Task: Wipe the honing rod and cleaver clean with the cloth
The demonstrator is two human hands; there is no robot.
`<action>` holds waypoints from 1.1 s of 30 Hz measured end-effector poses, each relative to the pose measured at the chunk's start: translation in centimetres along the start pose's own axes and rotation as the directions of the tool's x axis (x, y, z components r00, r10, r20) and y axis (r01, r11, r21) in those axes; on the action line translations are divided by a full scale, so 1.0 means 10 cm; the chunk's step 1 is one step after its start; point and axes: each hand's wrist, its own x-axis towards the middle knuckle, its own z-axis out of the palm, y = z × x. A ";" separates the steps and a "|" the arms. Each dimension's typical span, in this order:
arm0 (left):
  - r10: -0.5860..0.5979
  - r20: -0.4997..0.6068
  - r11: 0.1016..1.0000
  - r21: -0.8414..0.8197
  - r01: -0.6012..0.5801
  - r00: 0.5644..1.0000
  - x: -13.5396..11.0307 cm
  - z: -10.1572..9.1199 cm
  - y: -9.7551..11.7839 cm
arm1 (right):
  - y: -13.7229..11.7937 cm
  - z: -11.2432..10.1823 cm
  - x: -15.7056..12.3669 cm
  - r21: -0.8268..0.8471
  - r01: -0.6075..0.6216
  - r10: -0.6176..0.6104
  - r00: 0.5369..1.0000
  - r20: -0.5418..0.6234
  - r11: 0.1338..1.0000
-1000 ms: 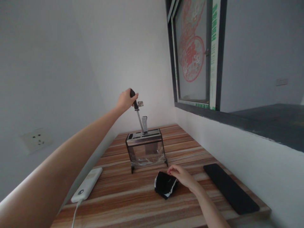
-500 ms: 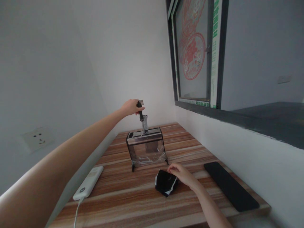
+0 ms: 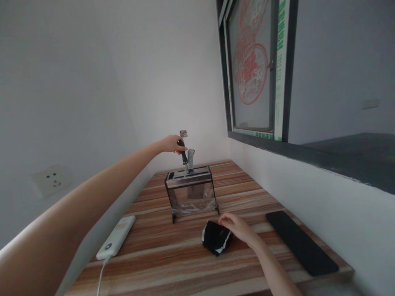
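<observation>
My left hand (image 3: pixel 173 144) is wrapped round the handle of a black-handled tool (image 3: pixel 183 155), held upright. Its narrow metal lower end meets the top of a knife block (image 3: pixel 189 177) with a slotted metal top and clear sides. What the tool's end looks like inside cannot be made out. Just right of it, a grey flat-sided handle (image 3: pixel 190 159) stands up from the same block. My right hand (image 3: pixel 233 226) lies on the table with its fingers curled together, at the upper right edge of a black crumpled pouch or cloth (image 3: pixel 215 237) with white edges.
A white power bank (image 3: pixel 116 237) with a cable (image 3: pixel 100 276) lies at the left. At the right lies a long black flat pad (image 3: pixel 301 242). A wall socket (image 3: pixel 52 179) is on the left, a window (image 3: pixel 251 70) on the right. A small shiny patch (image 3: pixel 183 133) shows above my left hand.
My left hand has come down a little with the black-handled tool, closer to the block's top. My right hand and the black item keep their places.
</observation>
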 end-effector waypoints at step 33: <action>0.086 -0.052 0.994 -0.063 -0.089 0.995 0.04 0.01 -0.03 | 0.05 0.00 0.01 -0.012 0.020 -0.020 1.000 -0.014 1.000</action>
